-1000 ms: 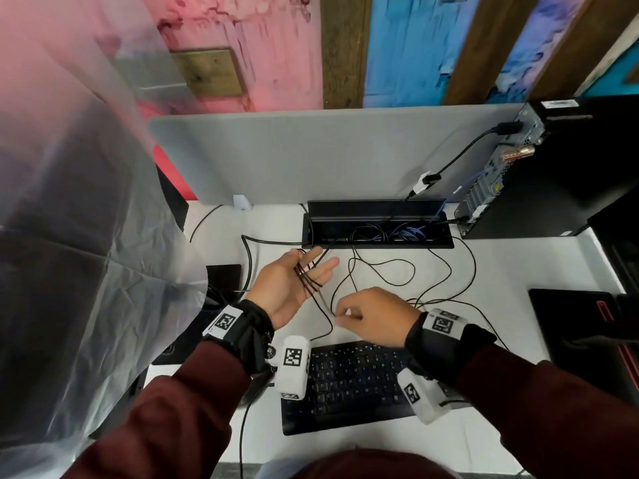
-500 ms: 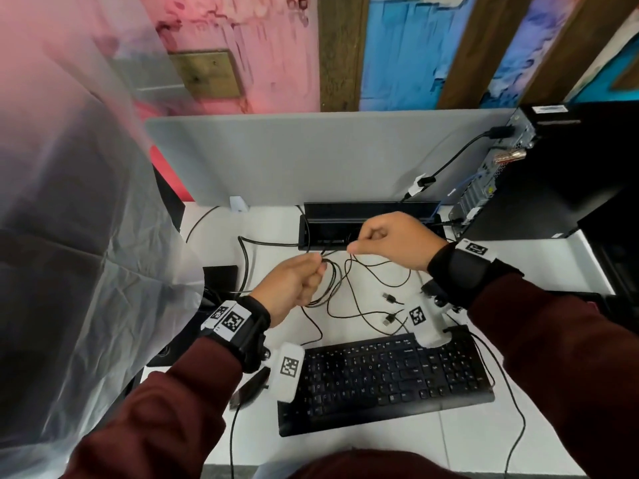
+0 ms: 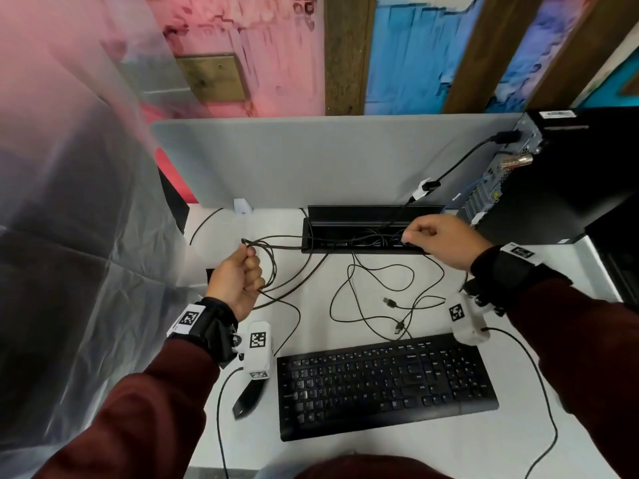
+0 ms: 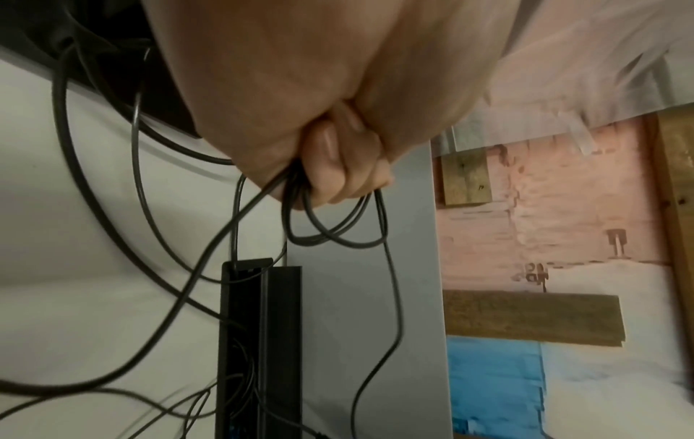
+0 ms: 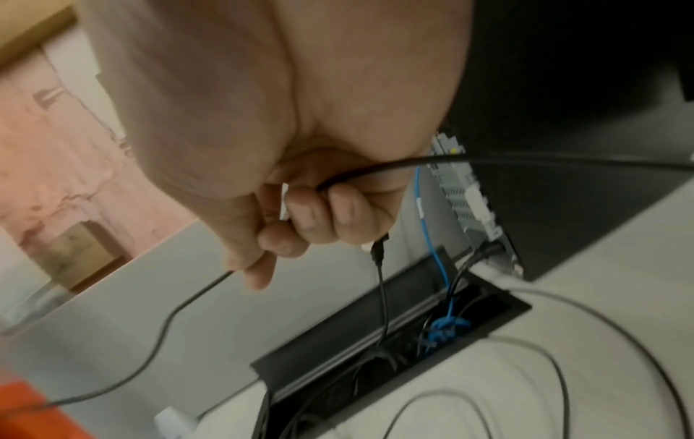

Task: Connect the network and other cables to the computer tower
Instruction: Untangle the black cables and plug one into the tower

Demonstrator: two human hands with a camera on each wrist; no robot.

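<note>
The black computer tower (image 3: 570,174) stands at the desk's back right, its rear panel (image 3: 498,181) turned toward me. A blue network cable (image 5: 426,225) runs from that panel down into the black cable tray (image 3: 345,216). My left hand (image 3: 249,267) is a fist round several loops of black cable (image 3: 271,267), held left of the tray; the loops (image 4: 330,237) hang below the fingers. My right hand (image 3: 411,236) pinches a thin black cable (image 5: 180,303) over the tray's right end, close to the tower. Two loose USB plugs (image 3: 390,301) lie on the desk.
A black keyboard (image 3: 383,382) lies near the front edge, with slack cables curling between it and the tray. A grey divider (image 3: 328,157) closes off the back. Clear plastic sheeting (image 3: 69,236) hangs at the left. A black power cable (image 3: 460,160) is plugged in high on the tower.
My right hand rose from near the keyboard and moved right to the tray's right end by the tower. My left hand closed on the cable loops and drew them left.
</note>
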